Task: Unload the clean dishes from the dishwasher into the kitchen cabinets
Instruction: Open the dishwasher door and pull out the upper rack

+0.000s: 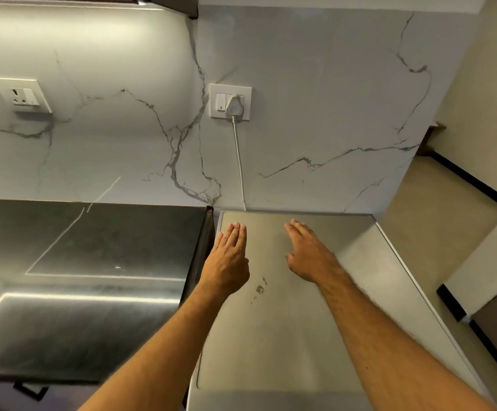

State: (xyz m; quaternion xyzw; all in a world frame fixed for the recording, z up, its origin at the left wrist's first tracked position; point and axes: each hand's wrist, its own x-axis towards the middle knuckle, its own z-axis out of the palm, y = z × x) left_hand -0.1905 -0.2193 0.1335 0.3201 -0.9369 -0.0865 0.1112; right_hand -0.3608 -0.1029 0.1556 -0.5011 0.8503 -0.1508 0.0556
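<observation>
Both hands reach out flat over the grey metal top of the dishwasher [285, 321], fingers straight, holding nothing: the left hand [226, 259] near its left edge, the right hand [309, 256] toward the middle. A dark surface [78, 262] adjoins on the left; a white plug [234, 106] sits in the wall socket above.

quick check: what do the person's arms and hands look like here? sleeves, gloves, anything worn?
Both forearms are bare as far as the frame shows, with no sleeve in view. The left hand and right hand wear no gloves. No watch, bracelet or ring is visible on either wrist or on the fingers that show. No cables or markings on them.
</observation>
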